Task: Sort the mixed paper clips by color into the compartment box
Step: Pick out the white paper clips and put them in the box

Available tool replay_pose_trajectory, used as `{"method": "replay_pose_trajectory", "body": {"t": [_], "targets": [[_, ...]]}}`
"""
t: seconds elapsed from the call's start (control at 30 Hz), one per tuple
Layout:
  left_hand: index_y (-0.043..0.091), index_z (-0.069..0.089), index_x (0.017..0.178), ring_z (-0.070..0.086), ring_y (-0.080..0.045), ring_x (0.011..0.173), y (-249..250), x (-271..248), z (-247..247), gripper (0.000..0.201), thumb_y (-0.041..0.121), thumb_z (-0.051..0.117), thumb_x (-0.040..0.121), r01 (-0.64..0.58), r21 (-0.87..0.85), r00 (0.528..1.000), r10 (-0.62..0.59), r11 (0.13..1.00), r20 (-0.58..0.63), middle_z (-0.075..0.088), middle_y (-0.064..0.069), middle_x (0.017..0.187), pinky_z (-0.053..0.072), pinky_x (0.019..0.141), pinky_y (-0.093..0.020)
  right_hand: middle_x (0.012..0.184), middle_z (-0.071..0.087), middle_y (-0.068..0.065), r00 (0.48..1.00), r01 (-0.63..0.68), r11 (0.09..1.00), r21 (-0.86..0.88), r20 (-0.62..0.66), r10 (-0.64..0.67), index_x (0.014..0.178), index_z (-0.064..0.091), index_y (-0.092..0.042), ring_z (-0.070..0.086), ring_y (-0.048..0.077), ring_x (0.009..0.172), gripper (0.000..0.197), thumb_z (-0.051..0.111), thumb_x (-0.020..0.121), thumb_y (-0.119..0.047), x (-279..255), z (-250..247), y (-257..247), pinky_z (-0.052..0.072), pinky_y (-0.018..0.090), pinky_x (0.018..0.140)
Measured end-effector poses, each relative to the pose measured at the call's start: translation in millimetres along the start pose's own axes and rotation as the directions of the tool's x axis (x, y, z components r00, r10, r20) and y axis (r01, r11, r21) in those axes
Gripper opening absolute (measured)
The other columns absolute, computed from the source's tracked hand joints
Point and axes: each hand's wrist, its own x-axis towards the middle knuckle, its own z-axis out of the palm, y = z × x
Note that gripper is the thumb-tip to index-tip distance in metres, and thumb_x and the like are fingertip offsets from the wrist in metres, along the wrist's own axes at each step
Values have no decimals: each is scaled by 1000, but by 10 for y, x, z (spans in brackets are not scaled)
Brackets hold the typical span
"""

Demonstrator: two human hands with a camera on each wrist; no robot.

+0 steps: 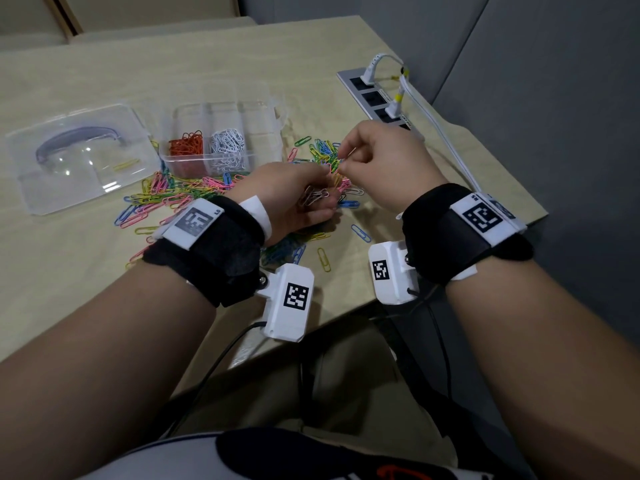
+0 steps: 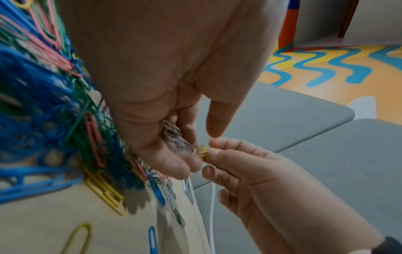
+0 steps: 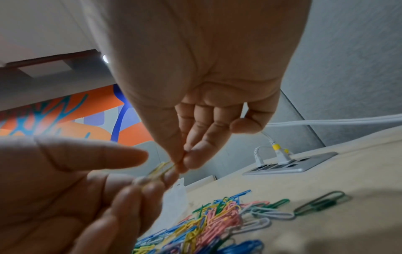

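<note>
A clear compartment box (image 1: 266,109) stands at the middle of the table, with orange clips (image 1: 185,143) in one front cell and white clips (image 1: 227,142) in the cell beside it. Mixed paper clips (image 1: 166,195) lie spread in front of and to the right of the box. Just above the pile, my left hand (image 1: 322,192) is curled round a small bunch of white clips (image 1: 313,197). My right hand (image 1: 343,168) pinches a yellow clip (image 3: 161,170) between thumb and forefinger. The clip's other end reaches my left fingertips (image 3: 150,187).
The box's clear lid (image 1: 79,157) lies flat to the left with one yellow clip (image 1: 126,164) on it. A recessed power strip (image 1: 377,98) with plugged white cables (image 1: 446,140) sits at the right, close to the table's edge (image 1: 519,216).
</note>
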Motion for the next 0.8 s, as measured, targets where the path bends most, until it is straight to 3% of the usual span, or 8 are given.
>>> {"method": "replay_pose_trajectory", "body": {"t": [0.13, 0.2, 0.3, 0.43, 0.53, 0.63, 0.8], "targets": [[10, 58, 80, 54, -7, 54, -22, -15, -19, 14, 7, 57, 94, -41, 84, 998, 37, 996, 51, 60, -1, 60, 54, 56, -18, 78, 64, -9, 999, -30, 997, -74, -18, 29, 86, 65, -28, 60, 10, 79, 16, 60, 85, -13, 25, -52, 3, 47, 24, 73], [8, 60, 82, 52, -7, 52, -32, -17, -35, 13, 6, 57, 94, -41, 108, 999, 38, 993, 31, 58, -1, 61, 53, 55, -18, 86, 64, -8, 996, -88, 966, -243, -12, 88, 91, 69, -24, 60, 14, 86, 18, 56, 87, -12, 80, -96, 38, 49, 27, 76], [3, 64, 88, 52, -7, 51, -14, -11, -55, 8, 6, 58, 93, -42, 88, 999, 44, 995, -23, 59, -2, 62, 52, 54, -18, 98, 69, 4, 970, -163, 846, -507, 73, 231, 99, 72, -17, 65, 24, 91, 21, 54, 88, -12, 185, -62, 148, 53, 31, 76], [5, 65, 88, 53, -8, 51, 7, 10, -77, 13, 10, 54, 95, -11, 59, 999, 13, 998, -36, 59, 0, 59, 52, 52, -18, 76, 65, 5, 953, -156, 789, -594, 120, 278, 84, 72, -15, 62, 23, 72, 14, 67, 83, -28, 207, 37, 182, 42, 25, 56], [6, 63, 87, 54, -7, 53, 8, 14, -88, 17, 14, 51, 96, 17, 39, 999, -16, 999, -31, 59, -1, 65, 53, 54, -18, 71, 59, 5, 951, -109, 750, -653, 152, 270, 78, 68, -12, 59, 25, 70, 12, 69, 84, -23, 224, 75, 133, 42, 28, 60], [7, 62, 85, 56, -9, 58, -1, 17, -100, 25, 21, 46, 99, 37, 5, 999, -37, 999, -27, 58, -2, 69, 53, 58, -20, 64, 50, 5, 944, -92, 731, -676, 175, 281, 64, 53, -12, 48, 20, 57, 26, 63, 86, -20, 225, 72, 89, 35, 27, 51], [7, 62, 87, 59, -12, 63, -1, 19, -118, 28, 26, 45, 99, 52, -15, 998, -53, 999, -35, 61, -6, 74, 56, 64, -22, 64, 47, 5, 929, -104, 723, -683, 192, 315, 63, 46, -11, 44, 19, 56, 33, 61, 87, -28, 172, 55, 36, 31, 27, 49]]}}
